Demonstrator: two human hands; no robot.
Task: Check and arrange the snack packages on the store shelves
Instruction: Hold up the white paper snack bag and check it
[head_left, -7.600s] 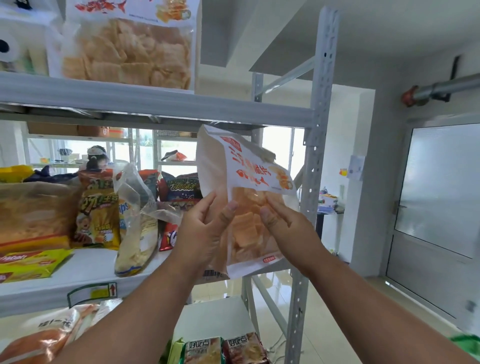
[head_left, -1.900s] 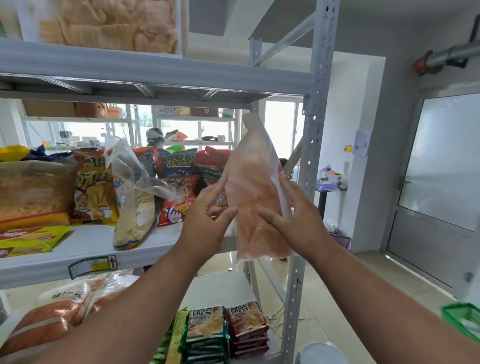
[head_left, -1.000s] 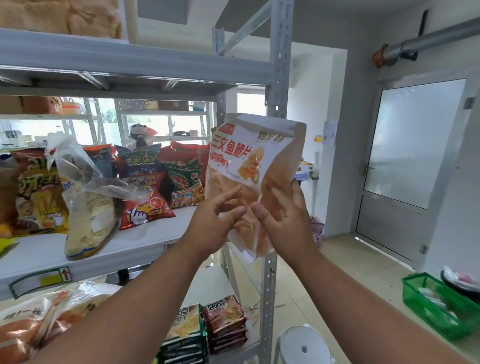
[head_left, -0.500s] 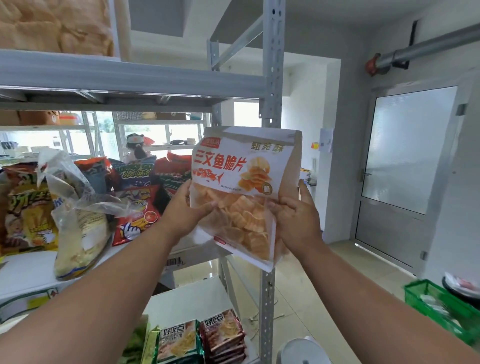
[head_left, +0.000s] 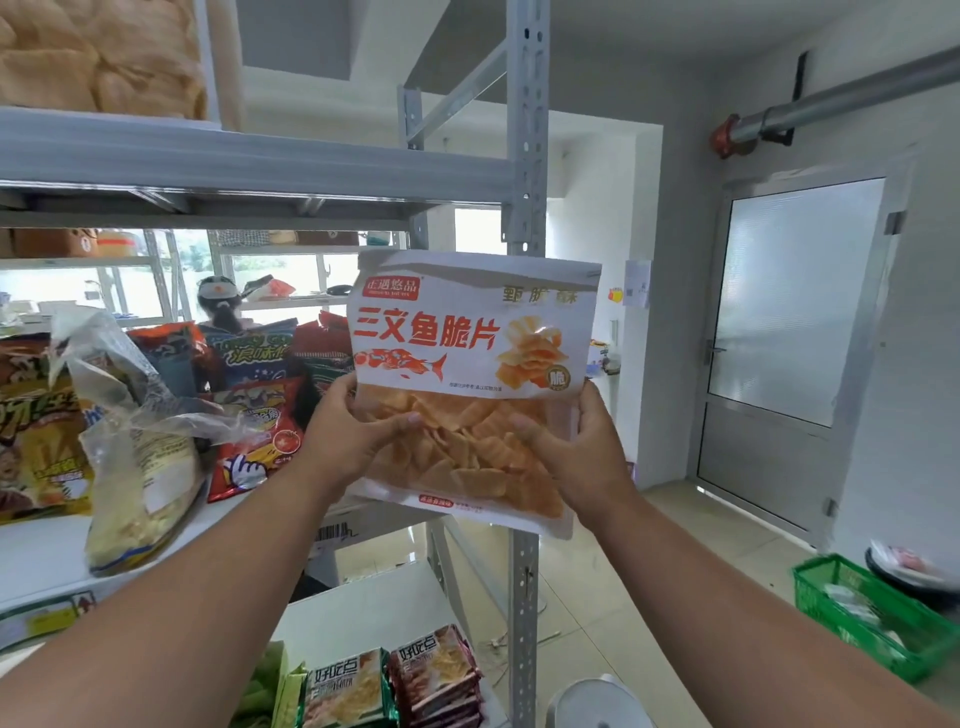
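Note:
I hold a white bag of orange salmon crisps upright in front of the shelf's right post, its printed front facing me. My left hand grips its lower left edge, thumb over the clear window. My right hand grips the lower right edge the same way. Behind it, on the middle shelf, stand several red and yellow snack bags and a crumpled clear bag of pale crisps.
A grey steel post stands just behind the bag. The top shelf carries a big bag of crisps. Small snack packs are stacked on the lowest shelf. A green basket sits on the floor at right, near a door.
I turned the bag from edge-on to front-facing and levelled it. Both hands shifted from its middle to its lower side edges, and the bag now sits a little more to the right.

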